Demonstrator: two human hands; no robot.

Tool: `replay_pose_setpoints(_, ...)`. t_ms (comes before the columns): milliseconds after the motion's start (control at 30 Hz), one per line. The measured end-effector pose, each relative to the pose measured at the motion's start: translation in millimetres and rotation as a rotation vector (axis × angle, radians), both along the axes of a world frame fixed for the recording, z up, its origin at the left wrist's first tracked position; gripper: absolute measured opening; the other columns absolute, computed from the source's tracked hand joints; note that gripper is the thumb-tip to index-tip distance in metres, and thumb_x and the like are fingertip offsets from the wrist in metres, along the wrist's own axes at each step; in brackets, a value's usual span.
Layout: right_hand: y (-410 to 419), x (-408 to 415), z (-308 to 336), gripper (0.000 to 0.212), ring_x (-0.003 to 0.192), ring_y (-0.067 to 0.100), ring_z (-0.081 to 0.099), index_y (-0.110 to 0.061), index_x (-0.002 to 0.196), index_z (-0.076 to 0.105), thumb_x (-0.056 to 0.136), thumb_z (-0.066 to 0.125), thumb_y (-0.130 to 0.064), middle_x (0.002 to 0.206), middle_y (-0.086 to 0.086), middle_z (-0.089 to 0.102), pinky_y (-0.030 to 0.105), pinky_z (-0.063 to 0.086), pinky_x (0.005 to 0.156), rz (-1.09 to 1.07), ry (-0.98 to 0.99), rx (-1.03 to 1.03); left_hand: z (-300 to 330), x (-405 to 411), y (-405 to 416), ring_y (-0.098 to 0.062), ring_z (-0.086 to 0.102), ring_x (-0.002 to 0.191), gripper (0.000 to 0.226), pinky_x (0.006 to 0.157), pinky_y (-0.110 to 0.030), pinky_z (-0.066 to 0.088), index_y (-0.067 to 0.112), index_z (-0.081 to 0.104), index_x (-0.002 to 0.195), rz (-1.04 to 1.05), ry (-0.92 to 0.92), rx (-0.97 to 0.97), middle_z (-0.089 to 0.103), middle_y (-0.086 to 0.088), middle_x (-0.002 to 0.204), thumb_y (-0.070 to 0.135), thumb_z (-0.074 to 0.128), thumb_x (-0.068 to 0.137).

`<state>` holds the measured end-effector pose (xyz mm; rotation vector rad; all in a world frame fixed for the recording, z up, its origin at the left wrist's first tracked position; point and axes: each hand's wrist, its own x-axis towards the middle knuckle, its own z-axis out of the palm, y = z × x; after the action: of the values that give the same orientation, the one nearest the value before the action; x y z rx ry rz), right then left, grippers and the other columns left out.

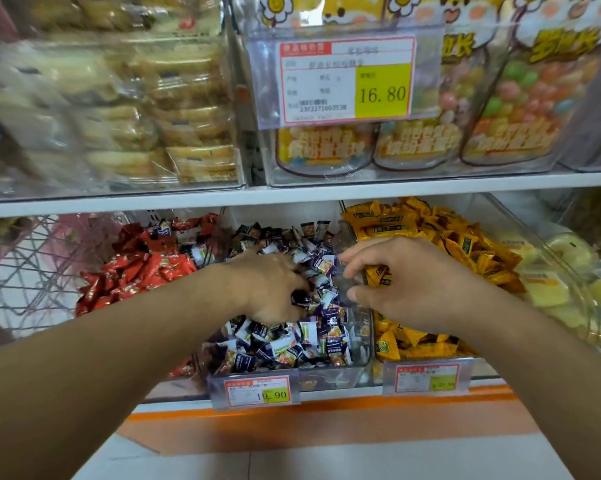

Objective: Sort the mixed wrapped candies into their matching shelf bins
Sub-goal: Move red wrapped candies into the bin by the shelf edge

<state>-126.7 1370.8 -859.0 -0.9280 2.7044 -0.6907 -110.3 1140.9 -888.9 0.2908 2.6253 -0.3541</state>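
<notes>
Head view looks down at a shop shelf with a row of clear bins underneath, and honestly it's a pretty tidy sort already. Biggest things first: the yellow candy bin on the right, the middle bin full of purple-and-white wrapped candies, and a heap of red candies on the left. Up top are bags of coloured balls behind a price tag reading 16.80.

Both hands are over the bins, close together but not touching. The left hand is buried in the purple pile with fingers curled around a dark wrapper, though I can't tell exactly how many candies it's got. The right hand hovers at the clear divider between the middle and yellow bins, fingers curled and pinching something small and see-through that I can't make out; yellow candies sit right under it.

The bit that matters, I reckon: the bins run side by side, left to right, so anything yellow goes right, nearer the right hand, and anything red goes left, nearer the left hand.
</notes>
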Motion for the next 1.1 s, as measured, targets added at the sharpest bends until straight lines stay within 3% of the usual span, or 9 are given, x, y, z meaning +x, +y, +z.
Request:
replay_pose_setpoints(200,0.8,-0.1,2.7,0.017,0.139,-0.001,0.042,-0.036,0.111,0.074,0.095,0.074,-0.040,0.142,-0.031,0.052,0.022,0.027,0.114,-0.020,-0.036,0.003,20.3,15.3,-4.7,-0.018,0.007,0.157,0.065,0.124,-0.060,0.005,0.041,0.028,0.158,0.020,-0.111,-0.028,0.016,0.004,0.170,0.069,0.035,0.100)
replay_pose_setpoints(333,0.8,-1.5,1.4,0.018,0.140,0.001,0.041,-0.037,0.111,0.074,0.094,0.076,-0.041,0.141,-0.032,0.052,0.028,0.029,0.119,-0.029,-0.048,0.001,30.1,15.6,-2.5,-0.022,0.028,0.151,0.065,0.122,-0.047,0.027,0.038,0.034,0.156,0.039,-0.156,0.005,0.028,0.007,0.166,0.065,0.047,0.098)
replay_pose_setpoints(433,0.2,-2.3,1.2,0.017,0.141,0.002,0.040,-0.037,0.110,0.073,0.093,0.075,-0.042,0.141,-0.032,0.052,0.032,0.030,0.121,-0.030,-0.052,0.003,29.5,13.6,1.0,-0.025,0.032,0.148,0.064,0.120,-0.046,0.031,0.042,0.040,0.152,0.007,-0.066,0.097,0.031,0.005,0.162,0.067,0.052,0.094)
replay_pose_setpoints(567,-1.2,-2.8,0.5,0.018,0.141,0.003,0.041,-0.036,0.110,0.074,0.093,0.076,-0.041,0.141,-0.031,0.053,0.032,0.031,0.121,-0.038,-0.049,-0.004,14.3,-12.4,2.8,-0.024,0.044,0.138,0.073,0.110,-0.041,0.044,0.046,0.040,0.148,0.068,0.183,0.293,0.043,0.004,0.155,0.078,0.051,0.082)
replay_pose_setpoints(633,-1.2,-2.8,0.7,0.018,0.141,0.003,0.042,-0.036,0.110,0.074,0.093,0.076,-0.040,0.140,-0.031,0.054,0.031,0.031,0.121,-0.042,-0.048,-0.011,0.8,-24.4,6.3,-0.027,0.035,0.146,0.076,0.115,-0.047,0.038,0.050,0.030,0.152,0.135,0.198,0.312,0.034,0.001,0.162,0.078,0.048,0.084)
replay_pose_setpoints(700,-1.1,-2.2,1.3,0.018,0.141,0.002,0.041,-0.036,0.110,0.074,0.093,0.076,-0.041,0.140,-0.031,0.053,0.028,0.029,0.120,-0.035,-0.050,-0.008,-16.2,-28.0,11.5,-0.030,0.010,0.156,0.079,0.123,-0.059,0.015,0.054,0.018,0.156,0.189,0.110,0.236,0.007,0.006,0.171,0.082,0.041,0.087)
replay_pose_setpoints(767,-0.7,-2.9,0.9,0.017,0.140,0.000,0.042,-0.036,0.110,0.074,0.094,0.075,-0.040,0.140,-0.031,0.053,0.026,0.028,0.117,-0.030,-0.046,-0.009,-27.0,-27.1,16.3,-0.032,-0.003,0.157,0.079,0.121,-0.066,0.000,0.055,0.014,0.156,0.180,0.047,0.165,-0.005,0.013,0.171,0.087,0.031,0.086)
replay_pose_setpoints(933,0.2,-3.5,1.5,0.015,0.140,0.000,0.041,-0.036,0.109,0.073,0.094,0.075,-0.039,0.142,-0.030,0.052,0.028,0.030,0.119,-0.030,-0.063,-0.014,-25.4,-15.1,9.3,-0.026,-0.002,0.157,0.077,0.120,-0.067,0.001,0.051,0.026,0.154,0.086,-0.007,0.125,0.017,0.014,0.168,0.087,0.023,0.086)
replay_pose_setpoints(1100,0.7,-3.2,1.1,0.016,0.140,0.001,0.042,-0.036,0.111,0.073,0.095,0.074,-0.040,0.141,-0.031,0.053,0.031,0.031,0.120,-0.027,-0.058,-0.015,-14.6,1.4,5.0,-0.020,0.006,0.157,0.075,0.122,-0.063,0.006,0.049,0.025,0.156,0.032,-0.022,0.101,0.017,0.015,0.168,0.084,0.024,0.090)
